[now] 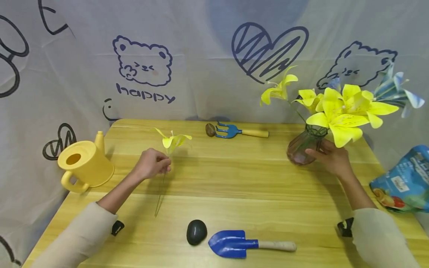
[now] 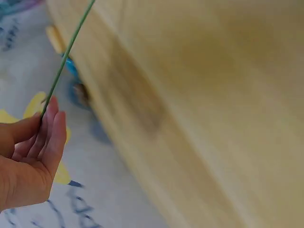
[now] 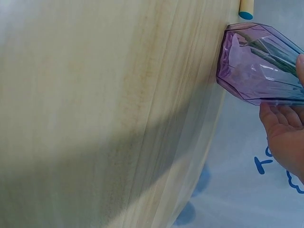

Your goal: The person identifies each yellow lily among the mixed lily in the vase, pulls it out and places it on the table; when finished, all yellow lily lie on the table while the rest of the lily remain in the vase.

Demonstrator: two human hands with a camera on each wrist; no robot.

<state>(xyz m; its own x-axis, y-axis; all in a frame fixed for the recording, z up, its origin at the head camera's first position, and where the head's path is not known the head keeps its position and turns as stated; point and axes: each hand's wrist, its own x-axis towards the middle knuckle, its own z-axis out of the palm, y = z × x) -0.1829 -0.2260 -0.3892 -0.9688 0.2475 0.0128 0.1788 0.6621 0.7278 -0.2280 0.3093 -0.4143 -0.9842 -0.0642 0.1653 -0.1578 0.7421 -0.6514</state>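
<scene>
In the head view my left hand (image 1: 153,163) pinches a single yellow artificial lily (image 1: 172,141) by its stem, just below the bloom. The long thin stem hangs down over the table; in the left wrist view the green stem (image 2: 66,53) runs from between thumb and fingers. My right hand (image 1: 332,158) grips a faceted, purplish see-through vase (image 1: 297,149) at the back right, thumb on one side and fingers on the other. Several yellow lilies (image 1: 338,111) and pale blue flowers (image 1: 393,89) stand in it. Green stems show through the vase wall (image 3: 232,71) in the right wrist view.
A yellow watering can (image 1: 88,163) stands at the left. At the back lie a brown stone (image 1: 210,130) and a blue hand fork (image 1: 231,131). A black stone (image 1: 196,232) and blue trowel (image 1: 231,243) lie in front; a blue bag (image 1: 402,182) is at the right.
</scene>
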